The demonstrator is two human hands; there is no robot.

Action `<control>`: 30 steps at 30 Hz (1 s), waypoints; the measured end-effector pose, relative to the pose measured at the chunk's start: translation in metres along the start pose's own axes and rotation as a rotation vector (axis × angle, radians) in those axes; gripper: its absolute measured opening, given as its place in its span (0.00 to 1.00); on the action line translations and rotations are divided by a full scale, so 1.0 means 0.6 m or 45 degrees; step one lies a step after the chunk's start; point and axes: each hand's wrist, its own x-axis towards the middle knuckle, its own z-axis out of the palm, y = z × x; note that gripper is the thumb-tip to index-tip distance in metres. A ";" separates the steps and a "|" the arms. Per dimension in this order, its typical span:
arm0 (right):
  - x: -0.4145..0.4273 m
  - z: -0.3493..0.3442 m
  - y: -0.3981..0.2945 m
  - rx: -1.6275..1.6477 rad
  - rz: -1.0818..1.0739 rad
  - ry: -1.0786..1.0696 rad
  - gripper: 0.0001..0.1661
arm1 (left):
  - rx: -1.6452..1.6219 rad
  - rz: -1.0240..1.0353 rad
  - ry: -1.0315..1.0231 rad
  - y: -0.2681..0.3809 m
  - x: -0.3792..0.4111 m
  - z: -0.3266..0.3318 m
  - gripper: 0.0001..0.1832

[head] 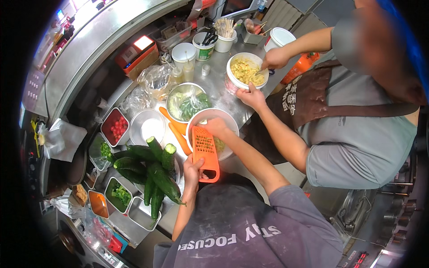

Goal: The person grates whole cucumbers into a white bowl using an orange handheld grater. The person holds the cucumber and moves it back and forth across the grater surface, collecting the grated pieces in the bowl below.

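My left hand (192,171) grips the handle end of an orange plastic grater (205,150), which is tilted over the near rim of a white bucket (231,117). Inside that bucket, pale green shreds (219,144) are partly visible. My right hand (214,127) reaches into the bucket by the grater's top end; its fingertips are hidden, so I cannot tell whether they hold anything. Left of the grater lies a heap of dark green cucumbers (159,176), some with cut ends. Carrots (181,137) lie between the heap and the bucket.
A co-worker on the right stirs a yellow mixture (246,70) in a white tub (231,86). Beyond my bucket stands a steel bowl (169,109) with bagged greens. Metal trays hold cherry tomatoes (118,130) and chopped greens (121,195). An empty-looking steel basin (147,124) stands behind the cucumbers.
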 end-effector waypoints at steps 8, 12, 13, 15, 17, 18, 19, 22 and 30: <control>0.006 0.011 -0.032 -0.200 0.055 0.075 0.20 | -0.040 0.022 -0.017 -0.007 0.002 -0.004 0.17; 0.004 0.025 -0.011 -0.209 -0.025 0.200 0.18 | -0.029 -0.003 -0.003 -0.002 -0.003 0.007 0.18; 0.001 0.026 -0.014 -0.186 -0.093 0.279 0.17 | -0.024 0.004 0.000 -0.004 -0.005 0.005 0.18; -0.002 0.021 -0.015 -0.151 -0.097 0.253 0.12 | -0.012 0.016 0.002 -0.005 -0.006 0.003 0.17; 0.003 0.021 -0.024 -0.257 -0.057 0.177 0.10 | -0.021 0.008 0.000 -0.005 -0.007 0.001 0.16; 0.013 0.022 -0.021 -0.211 0.053 0.049 0.10 | -0.024 0.020 -0.012 -0.005 -0.003 0.001 0.16; 0.015 0.024 -0.016 -0.154 0.076 -0.028 0.10 | -0.027 0.033 -0.024 -0.007 -0.002 -0.001 0.16; 0.011 0.025 0.000 -0.021 0.090 -0.151 0.10 | -0.029 0.013 0.006 -0.009 -0.006 0.006 0.16; -0.007 -0.010 0.009 0.094 0.169 -0.030 0.08 | -0.014 0.007 0.014 -0.006 -0.010 -0.001 0.18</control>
